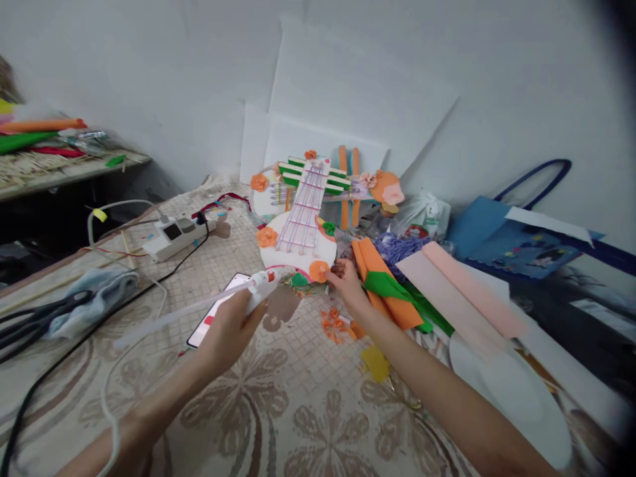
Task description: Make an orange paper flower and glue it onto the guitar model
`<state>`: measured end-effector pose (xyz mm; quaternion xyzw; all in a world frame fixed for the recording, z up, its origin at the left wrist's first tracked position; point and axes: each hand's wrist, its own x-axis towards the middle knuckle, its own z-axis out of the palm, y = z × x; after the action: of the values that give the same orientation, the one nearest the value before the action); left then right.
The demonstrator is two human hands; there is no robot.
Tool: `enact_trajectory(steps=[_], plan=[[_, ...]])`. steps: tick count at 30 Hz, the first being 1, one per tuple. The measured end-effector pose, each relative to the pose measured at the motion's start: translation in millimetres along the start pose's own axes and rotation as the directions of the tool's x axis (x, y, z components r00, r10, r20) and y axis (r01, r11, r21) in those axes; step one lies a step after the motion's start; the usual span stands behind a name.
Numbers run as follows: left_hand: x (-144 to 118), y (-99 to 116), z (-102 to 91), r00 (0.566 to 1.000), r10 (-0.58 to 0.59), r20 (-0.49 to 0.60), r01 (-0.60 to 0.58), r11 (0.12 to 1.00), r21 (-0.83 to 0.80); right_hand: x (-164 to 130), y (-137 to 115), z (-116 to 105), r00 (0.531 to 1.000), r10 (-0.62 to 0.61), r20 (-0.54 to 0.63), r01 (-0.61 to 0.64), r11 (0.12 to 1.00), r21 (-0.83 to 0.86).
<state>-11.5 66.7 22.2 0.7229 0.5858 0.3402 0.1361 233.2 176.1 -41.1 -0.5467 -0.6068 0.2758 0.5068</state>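
While the left hand [226, 324] is closed around a white glue gun [261, 286], its nozzle aimed at the near rim of a paper guitar model [298, 232], the right hand [348, 283] pinches an orange paper flower [318, 270] against that rim with thumb and fingertips, the other fingers loosely curled. The guitar lies flat on the patterned cloth [278, 411], far of both hands and left of a pile of orange and green paper sheets [387, 288]. A hot nozzle this near the pinching fingertips could burn them, and glue might drip onto the cloth or onto the phone [218, 311] lying beneath the gun. The gun's cord trails back over the left forearm toward the power strip [173, 235] at far left; a snag there could jerk the nozzle off line. Scraps of orange paper [335, 324] lie just near of the flower. At far right a blue carrier bag [501, 242] lies on its side, white sheets resting against it; its contents cannot be made out. A small lidded jar [386, 213] stands beyond the paper, contents unclear.
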Motion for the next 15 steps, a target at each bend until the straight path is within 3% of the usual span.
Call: enact_trajectory(steps=[8, 15], plan=[[15.0, -24.3, -22.3, 0.987, -0.152, -0.055, 0.149, 0.987, -0.053, 0.2, -4.1, 6.5, 0.985, 0.173, 0.024, -0.174, 0.966, 0.193], [19.0, -32.0, -23.5, 0.99, -0.128, -0.057, 0.123, 0.988, -0.089, -2.5, -5.7, 7.3, 0.962, 0.271, 0.022, -0.268, 0.933, 0.239]])
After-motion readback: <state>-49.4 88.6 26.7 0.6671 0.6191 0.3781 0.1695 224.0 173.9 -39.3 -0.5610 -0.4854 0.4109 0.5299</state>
